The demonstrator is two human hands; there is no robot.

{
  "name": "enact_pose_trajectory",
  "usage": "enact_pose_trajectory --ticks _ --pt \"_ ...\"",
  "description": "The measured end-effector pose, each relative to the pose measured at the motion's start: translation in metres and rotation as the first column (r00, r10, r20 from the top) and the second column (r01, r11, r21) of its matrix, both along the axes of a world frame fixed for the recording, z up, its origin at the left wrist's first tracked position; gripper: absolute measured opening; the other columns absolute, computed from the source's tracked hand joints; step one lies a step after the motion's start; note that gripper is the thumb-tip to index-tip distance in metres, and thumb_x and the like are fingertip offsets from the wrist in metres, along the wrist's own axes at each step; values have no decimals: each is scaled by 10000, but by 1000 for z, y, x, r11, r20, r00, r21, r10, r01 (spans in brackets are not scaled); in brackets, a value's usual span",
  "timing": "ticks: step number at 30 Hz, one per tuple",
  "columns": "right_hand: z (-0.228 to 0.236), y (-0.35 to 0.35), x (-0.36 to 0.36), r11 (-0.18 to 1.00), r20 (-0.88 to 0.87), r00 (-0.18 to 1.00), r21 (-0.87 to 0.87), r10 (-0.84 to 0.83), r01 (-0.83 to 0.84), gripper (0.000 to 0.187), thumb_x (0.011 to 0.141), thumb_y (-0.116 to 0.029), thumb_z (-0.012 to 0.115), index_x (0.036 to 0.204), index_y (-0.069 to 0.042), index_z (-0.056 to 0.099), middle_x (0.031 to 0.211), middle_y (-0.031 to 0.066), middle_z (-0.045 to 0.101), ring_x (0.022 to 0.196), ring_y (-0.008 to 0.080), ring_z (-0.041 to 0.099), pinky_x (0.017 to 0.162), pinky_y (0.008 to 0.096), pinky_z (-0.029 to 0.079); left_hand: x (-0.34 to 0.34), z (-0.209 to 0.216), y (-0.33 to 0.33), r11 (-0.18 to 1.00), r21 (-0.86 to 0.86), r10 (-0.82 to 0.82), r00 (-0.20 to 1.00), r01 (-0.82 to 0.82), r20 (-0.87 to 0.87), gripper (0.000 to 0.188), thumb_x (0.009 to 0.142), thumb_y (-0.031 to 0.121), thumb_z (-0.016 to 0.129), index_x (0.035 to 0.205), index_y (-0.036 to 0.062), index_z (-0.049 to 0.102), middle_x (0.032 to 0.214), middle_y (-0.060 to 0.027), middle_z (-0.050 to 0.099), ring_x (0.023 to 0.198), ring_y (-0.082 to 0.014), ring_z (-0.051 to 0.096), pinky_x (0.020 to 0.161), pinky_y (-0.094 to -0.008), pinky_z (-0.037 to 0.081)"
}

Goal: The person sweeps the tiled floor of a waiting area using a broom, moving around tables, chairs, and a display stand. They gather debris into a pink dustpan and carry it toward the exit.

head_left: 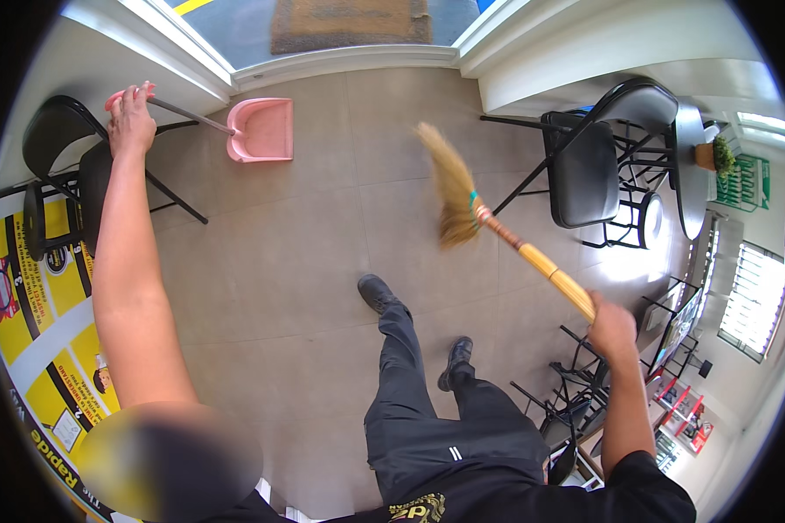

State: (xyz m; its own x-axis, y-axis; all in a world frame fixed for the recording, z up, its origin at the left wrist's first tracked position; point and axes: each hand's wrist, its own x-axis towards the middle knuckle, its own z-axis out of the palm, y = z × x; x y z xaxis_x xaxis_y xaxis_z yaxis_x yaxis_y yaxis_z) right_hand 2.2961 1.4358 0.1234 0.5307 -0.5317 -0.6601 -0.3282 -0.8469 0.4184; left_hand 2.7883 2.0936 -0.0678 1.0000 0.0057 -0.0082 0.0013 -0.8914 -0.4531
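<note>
My left hand is stretched out to the far left, its fingers wrapped over the pink handle end of a long-handled dustpan. The dustpan's pink scoop rests on the tiled floor near the doorway, joined to that handle by a thin grey rod. In my right hand is a broom, gripped by its yellow, cane-like handle. Its tan straw bristles, bound with green and red bands, point up and left toward the middle of the floor. Broom and dustpan are apart. Whether the bristles touch the floor I cannot tell.
A black folding chair stands by the left wall, another black chair at the right beside a round table with a potted plant. Beyond the door sill lies a brown mat. More chairs crowd the lower right.
</note>
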Motion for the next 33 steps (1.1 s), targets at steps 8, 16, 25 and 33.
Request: enact_pose_trajectory --ticks 8,16,25,33 --pt "-91 5 143 998 104 993 -37 56 -53 310 867 -128 572 1160 -30 558 1019 221 702 984 389 679 868 496 533 18 18 37 998 49 35 995 -30 -89 583 958 161 511 1509 306 388 1531 -19 428 1423 -306 382 1107 -533 373" --pt "-258 110 157 996 179 983 69 48 -62 263 925 -144 587 1117 35 565 1024 222 719 966 354 720 809 437 586 -62 3 45 980 -178 -137 957 94 -254 230 907 286 639 1078 135 671 1054 -97 715 1006 -349 673 845 -485 535" --pt "-219 172 16 956 9 997 286 74 -74 314 949 -162 546 1166 64 538 948 183 739 859 322 746 703 392 602 -285 43 89 913 -390 10 962 -121 -274 330 885 291 670 1194 178 707 1054 -156 712 964 -383 673 798 -468 538" --pt "-190 217 -61 907 -61 993 417 98 -63 354 867 -126 636 1154 67 562 1046 208 721 981 323 725 812 400 590 -612 70 83 445 -615 502 750 -651 -431 366 891 200 704 1234 73 700 912 -141 719 779 -218 667 741 -344 513"
